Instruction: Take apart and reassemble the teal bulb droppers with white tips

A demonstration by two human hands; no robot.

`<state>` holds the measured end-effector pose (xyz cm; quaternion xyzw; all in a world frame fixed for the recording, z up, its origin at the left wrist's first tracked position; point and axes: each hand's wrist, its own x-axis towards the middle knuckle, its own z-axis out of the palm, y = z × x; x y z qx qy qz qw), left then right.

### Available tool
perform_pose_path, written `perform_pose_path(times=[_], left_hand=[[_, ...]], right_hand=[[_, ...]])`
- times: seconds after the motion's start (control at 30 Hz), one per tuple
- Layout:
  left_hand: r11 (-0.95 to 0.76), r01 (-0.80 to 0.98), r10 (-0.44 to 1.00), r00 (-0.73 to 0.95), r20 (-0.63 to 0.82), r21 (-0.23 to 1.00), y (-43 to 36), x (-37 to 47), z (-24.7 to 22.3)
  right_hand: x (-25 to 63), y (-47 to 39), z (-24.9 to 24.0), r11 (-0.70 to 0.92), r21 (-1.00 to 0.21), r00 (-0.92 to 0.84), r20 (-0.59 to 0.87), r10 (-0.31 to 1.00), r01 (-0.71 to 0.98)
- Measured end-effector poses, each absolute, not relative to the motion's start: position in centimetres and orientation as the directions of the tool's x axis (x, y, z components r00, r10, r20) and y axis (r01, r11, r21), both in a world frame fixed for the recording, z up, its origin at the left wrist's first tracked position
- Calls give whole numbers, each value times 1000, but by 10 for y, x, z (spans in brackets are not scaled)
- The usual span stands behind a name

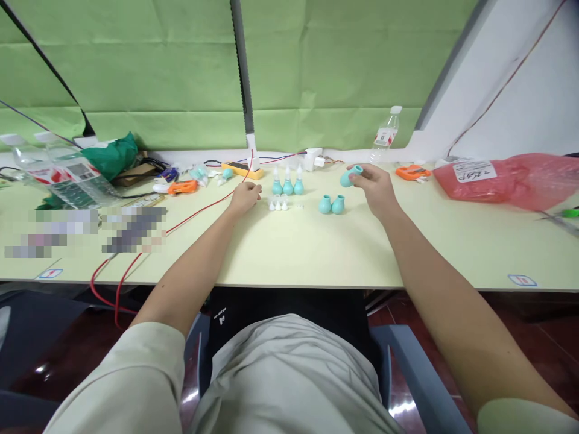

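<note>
My right hand [374,185] is closed around a teal rubber bulb [350,176], lifted over the table and tilted, its open neck toward the upper right. Below and left of it, two more teal bulbs [332,205] stand side by side with their necks up. My left hand [245,198] is closed, fingers curled; whether anything is in them is hidden. It is nearest to a small row of white, translucent tips [278,203]. Behind that row, three teal bulbs with clear pointed nozzles [287,184] stand upright. A tiny white piece [300,207] lies to the right of the tips.
A red cable [199,211] crosses the table left of my left hand. Behind are a yellow device [243,170], a white plug [313,159] and a water bottle [386,135]. Orange cutters [412,173] and a red plastic bag [502,179] lie right; large bottles [76,179] lie left.
</note>
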<state>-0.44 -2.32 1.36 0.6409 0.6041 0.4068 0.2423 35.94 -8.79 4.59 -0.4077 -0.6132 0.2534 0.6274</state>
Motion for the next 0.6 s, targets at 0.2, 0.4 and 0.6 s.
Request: perform_pose_path(times=[0.2,0.4,0.6], left_hand=[[-152,587,973,-52,224,796,-26,-2,15],[-152,595,974,-43,220,789,-24,-2,14],[-163,594,974,-33,225,788,-23,-2,13]], right_hand=[[319,-83,39,621,-702,-81,638,766,349],[304,-65,25,614,-572,-224,606,763,544],[312,-62,22,614,-465,-299,585,753,637]])
